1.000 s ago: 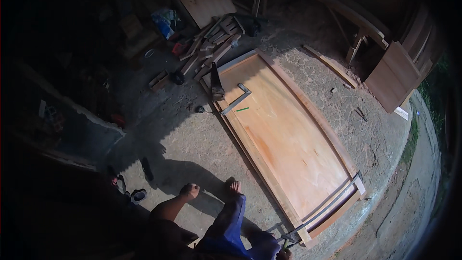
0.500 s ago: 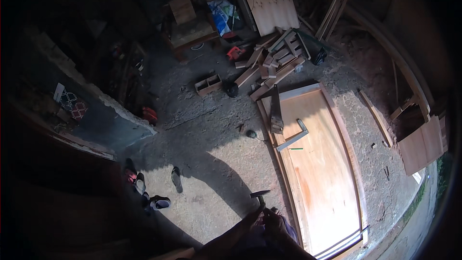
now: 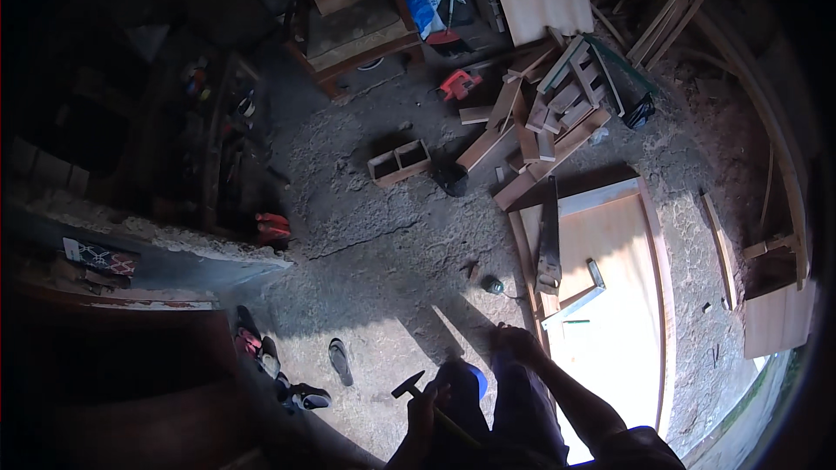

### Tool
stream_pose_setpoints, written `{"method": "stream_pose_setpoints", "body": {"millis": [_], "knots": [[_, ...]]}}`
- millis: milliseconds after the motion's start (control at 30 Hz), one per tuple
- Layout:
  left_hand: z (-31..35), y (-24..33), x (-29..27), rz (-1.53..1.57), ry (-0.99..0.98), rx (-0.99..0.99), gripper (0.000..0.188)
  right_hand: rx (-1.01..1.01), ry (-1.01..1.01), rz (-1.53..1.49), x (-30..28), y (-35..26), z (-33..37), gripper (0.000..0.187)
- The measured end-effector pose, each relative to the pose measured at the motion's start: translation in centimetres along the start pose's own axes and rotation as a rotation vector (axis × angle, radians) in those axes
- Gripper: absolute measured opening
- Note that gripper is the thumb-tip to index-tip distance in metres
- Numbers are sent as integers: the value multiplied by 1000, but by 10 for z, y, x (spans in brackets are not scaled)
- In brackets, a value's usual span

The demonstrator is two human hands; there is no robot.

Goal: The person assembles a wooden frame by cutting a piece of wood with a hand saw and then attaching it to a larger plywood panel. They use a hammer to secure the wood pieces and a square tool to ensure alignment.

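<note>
My left hand (image 3: 424, 407) is closed around the handle of a hammer (image 3: 407, 385), low in the picture above my knees. My right hand (image 3: 515, 344) is in shadow by the near left edge of a wooden door panel (image 3: 623, 235) lying flat on the ground; its fingers are too dark to read. On the door lie a hand saw (image 3: 549, 244) and a metal square (image 3: 576, 298). A small dark object (image 3: 493, 285) sits on the ground just left of the door.
A heap of short wood offcuts (image 3: 549, 117) lies beyond the door, with a red power tool (image 3: 459, 83) and a small open wooden box (image 3: 399, 162) near it. Sandals (image 3: 340, 360) lie at lower left by a low wall (image 3: 174, 239). Planks lean at the back right.
The view has swung left, so the door now sits further right. My left hand with the hammer has come into view; my right hand stays by the door's edge.
</note>
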State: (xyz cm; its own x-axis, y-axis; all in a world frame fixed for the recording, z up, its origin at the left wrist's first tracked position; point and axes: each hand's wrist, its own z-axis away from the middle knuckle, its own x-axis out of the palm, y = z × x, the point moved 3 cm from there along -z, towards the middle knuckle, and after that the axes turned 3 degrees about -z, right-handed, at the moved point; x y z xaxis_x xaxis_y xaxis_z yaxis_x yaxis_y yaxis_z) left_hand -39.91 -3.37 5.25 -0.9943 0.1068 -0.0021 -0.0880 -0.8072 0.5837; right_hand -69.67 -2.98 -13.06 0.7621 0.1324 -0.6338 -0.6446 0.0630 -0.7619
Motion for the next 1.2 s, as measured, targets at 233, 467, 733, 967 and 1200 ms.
{"method": "stream_pose_setpoints", "body": {"millis": [233,467,733,967,1200], "knots": [[-132,124,1,-165,-29,-28,39,209,247,-137,-94,51,-351,27],[-277,240,-21,-268,-232,-270,41,413,403,57,-31,238,-595,29],[-361,267,-73,-235,-112,-554,39,840,-224,198,118,333,-657,51],[-387,282,-88,-233,-59,-617,38,1060,-268,184,134,362,-646,77],[-390,290,-92,-261,-83,-630,37,821,-381,331,152,398,-614,66]]}}
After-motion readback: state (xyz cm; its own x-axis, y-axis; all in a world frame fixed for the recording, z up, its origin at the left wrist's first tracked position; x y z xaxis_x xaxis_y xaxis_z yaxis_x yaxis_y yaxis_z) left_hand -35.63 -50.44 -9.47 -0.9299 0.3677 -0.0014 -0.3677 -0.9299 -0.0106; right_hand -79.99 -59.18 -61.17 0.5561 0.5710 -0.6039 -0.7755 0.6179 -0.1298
